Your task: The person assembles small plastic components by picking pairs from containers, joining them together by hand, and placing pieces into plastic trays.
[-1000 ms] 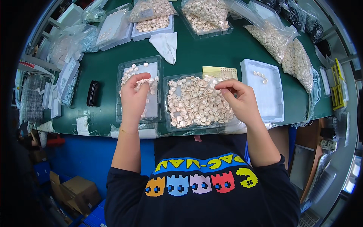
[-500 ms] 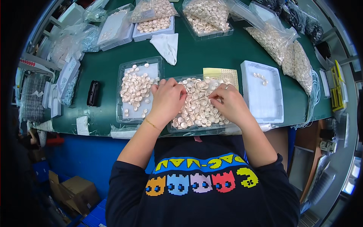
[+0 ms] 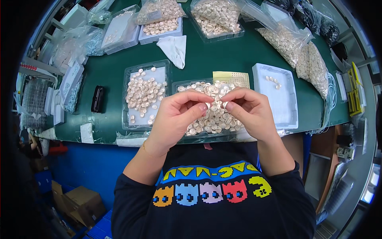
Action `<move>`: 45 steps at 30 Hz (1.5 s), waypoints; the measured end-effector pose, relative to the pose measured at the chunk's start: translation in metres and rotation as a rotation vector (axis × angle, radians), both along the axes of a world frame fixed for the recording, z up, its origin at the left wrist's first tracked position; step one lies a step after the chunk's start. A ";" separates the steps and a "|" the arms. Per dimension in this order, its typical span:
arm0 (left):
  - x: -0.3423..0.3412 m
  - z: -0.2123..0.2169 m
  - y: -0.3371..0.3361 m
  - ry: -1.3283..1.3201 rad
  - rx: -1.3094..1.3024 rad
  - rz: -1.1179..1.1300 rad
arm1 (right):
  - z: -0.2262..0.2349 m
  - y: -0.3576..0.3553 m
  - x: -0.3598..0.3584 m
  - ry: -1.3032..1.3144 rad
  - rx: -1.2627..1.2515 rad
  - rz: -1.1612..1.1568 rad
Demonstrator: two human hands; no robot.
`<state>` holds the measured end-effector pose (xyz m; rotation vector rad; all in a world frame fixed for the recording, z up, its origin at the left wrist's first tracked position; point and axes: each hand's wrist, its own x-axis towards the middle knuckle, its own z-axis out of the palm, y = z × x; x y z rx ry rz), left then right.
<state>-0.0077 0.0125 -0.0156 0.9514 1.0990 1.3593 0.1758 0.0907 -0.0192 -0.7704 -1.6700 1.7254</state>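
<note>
Small round cream pieces, button-like, fill a clear tray [image 3: 177, 88] in front of me. Over that tray my left hand [image 3: 179, 115] pinches one small cream disc [image 3: 207, 106] between thumb and forefinger. Facing it, my right hand [image 3: 250, 111] grips another cream disc [image 3: 225, 104] the same way. A narrow gap separates the fingertips of the two hands. To the left, a second clear tray [image 3: 126, 79] with a pale liner holds a looser pile of these discs. On the right stands a white tray [image 3: 275, 107] with several discs near its far end.
A yellow dotted sheet [image 3: 232, 75] lies behind the middle tray. Farther back are bags of discs [image 3: 217, 16], more filled bags [image 3: 282, 44] and a white cloth [image 3: 173, 49]. At the left a small black case [image 3: 97, 98] rests on the green table [image 3: 107, 71].
Both hands have lifted from the pile and drawn closer together, wrists turned so the pinched discs show between the fingertips.
</note>
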 end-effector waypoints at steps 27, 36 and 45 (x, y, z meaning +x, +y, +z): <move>0.017 0.008 -0.014 0.486 0.742 0.137 | 0.019 -0.025 -0.001 0.292 0.110 -0.016; 0.013 0.004 -0.013 0.588 0.824 0.127 | 0.015 -0.023 0.001 0.341 0.074 -0.001; 0.020 0.001 -0.014 0.384 0.547 0.225 | 0.015 -0.024 -0.001 0.357 0.062 -0.009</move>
